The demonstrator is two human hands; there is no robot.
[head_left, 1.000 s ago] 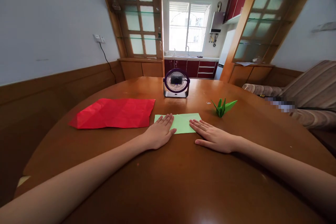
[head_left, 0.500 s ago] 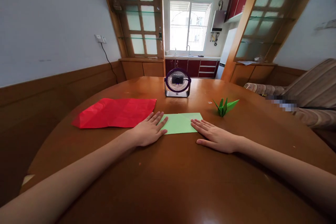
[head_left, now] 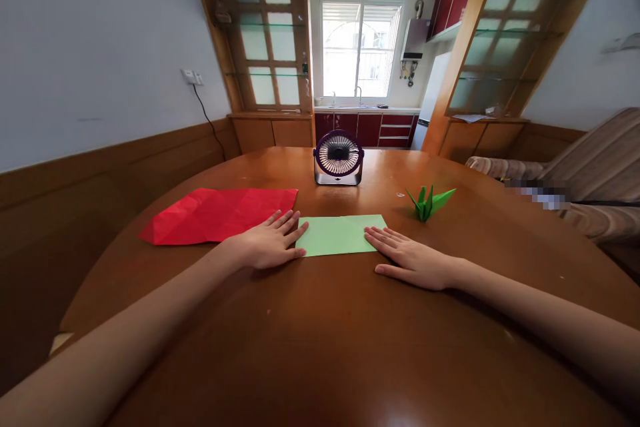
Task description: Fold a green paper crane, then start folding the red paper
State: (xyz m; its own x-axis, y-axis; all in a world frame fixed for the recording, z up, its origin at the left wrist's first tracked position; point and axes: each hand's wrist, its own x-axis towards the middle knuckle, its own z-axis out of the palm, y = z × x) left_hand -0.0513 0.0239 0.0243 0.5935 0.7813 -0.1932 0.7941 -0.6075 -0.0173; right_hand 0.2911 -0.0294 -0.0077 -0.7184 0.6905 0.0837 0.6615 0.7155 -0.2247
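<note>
My left hand [head_left: 267, 245] lies flat, palm down and fingers spread, holding nothing; its fingertips [head_left: 299, 230] just reach the left edge of the green sheet [head_left: 341, 235]. My right hand [head_left: 413, 259] is flat too, fingers loosely apart, with the tips resting on the sheet's right edge and the palm on bare wood. The sheet is a smooth, pale green rectangle of paper, lying flat on the table [head_left: 340, 347] between my hands, its long side toward me.

The table is rounded, glossy brown wood that throws back the light. To the left, touching my left fingers, lies a red sheet [head_left: 220, 215], larger and creased all over. Behind the green sheet stands a small round fan [head_left: 339, 157] with a dark grille on a grey base. To the right sits a darker green paper crane [head_left: 429, 203], sharp-folded, with pointed wings.
</note>
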